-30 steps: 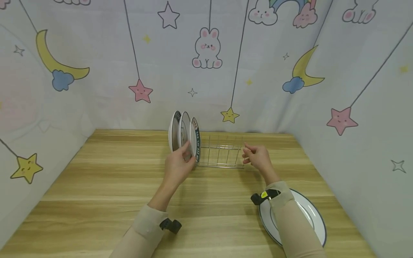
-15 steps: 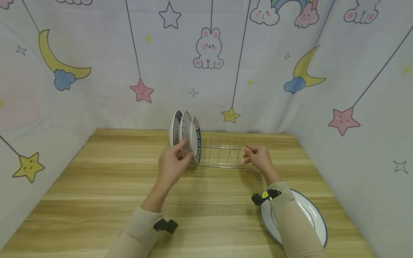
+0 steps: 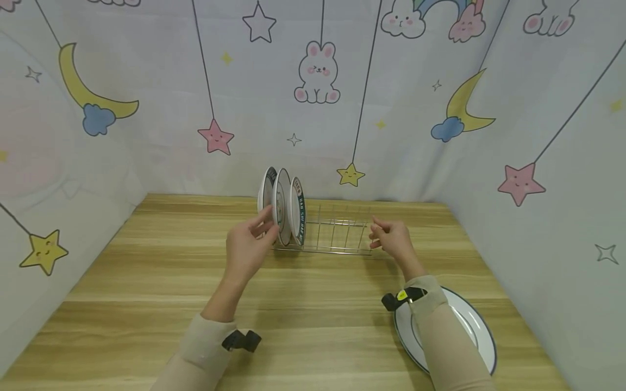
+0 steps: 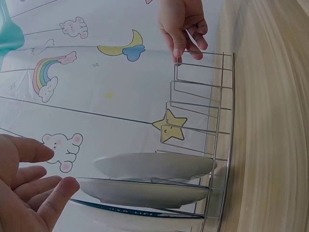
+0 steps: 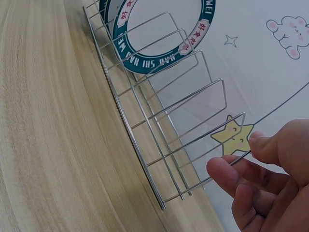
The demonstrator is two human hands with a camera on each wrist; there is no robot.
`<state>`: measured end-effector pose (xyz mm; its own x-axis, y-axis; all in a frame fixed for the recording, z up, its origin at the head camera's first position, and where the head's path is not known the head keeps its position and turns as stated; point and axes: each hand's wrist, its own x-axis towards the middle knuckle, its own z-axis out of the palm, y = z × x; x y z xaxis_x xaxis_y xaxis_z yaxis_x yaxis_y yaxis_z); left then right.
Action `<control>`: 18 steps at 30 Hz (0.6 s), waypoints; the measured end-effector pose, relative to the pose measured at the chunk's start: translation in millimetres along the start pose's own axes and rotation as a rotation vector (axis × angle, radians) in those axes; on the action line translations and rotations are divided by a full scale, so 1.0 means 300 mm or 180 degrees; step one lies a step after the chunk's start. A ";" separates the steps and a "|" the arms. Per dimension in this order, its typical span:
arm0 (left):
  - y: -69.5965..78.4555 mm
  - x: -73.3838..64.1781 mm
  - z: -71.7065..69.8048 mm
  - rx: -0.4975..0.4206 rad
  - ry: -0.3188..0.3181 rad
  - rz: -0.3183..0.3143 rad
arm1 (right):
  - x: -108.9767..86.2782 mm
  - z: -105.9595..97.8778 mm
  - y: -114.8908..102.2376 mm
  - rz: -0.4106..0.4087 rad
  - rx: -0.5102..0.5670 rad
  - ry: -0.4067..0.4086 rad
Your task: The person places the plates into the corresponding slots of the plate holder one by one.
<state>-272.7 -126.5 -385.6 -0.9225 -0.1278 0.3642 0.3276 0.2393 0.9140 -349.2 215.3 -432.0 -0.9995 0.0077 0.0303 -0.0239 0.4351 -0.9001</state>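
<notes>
Right hand (image 3: pixel 393 239) grip narrow, thumb and forefinger pinching the end wire of a metal dish rack (image 3: pixel 333 237). Left hand (image 3: pixel 244 247) grip wide, thumb and fingers apart, just beside the standing plates; can't tell if a fingertip touches. Rack sits near far edge of the desk (image 3: pixel 146 271), around its middle. Three plates on edge in rack's left end: dark-rimmed plate (image 3: pixel 264 195) leftmost, thin-rimmed white plate (image 3: pixel 280 190) between, teal-rimmed lettered plate (image 3: pixel 296 212) right. Large blue-rimmed plate (image 3: pixel 471 326) flat near desk's front right corner, partly under beige right sleeve (image 3: pixel 447 342). White printed curtain (image 3: pixel 244 87) behind far edge.
</notes>
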 end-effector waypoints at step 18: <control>-0.094 0.034 -0.092 0.0036 0.0151 -0.0327 | -0.005 0.000 -0.001 -0.0011 -0.0200 0.0052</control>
<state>-285.8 -161.1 -402.6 -0.9404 -0.1975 0.2769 0.2292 0.2335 0.9450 -347.6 215.1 -431.6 -0.9990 0.0205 0.0409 -0.0256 0.4907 -0.8709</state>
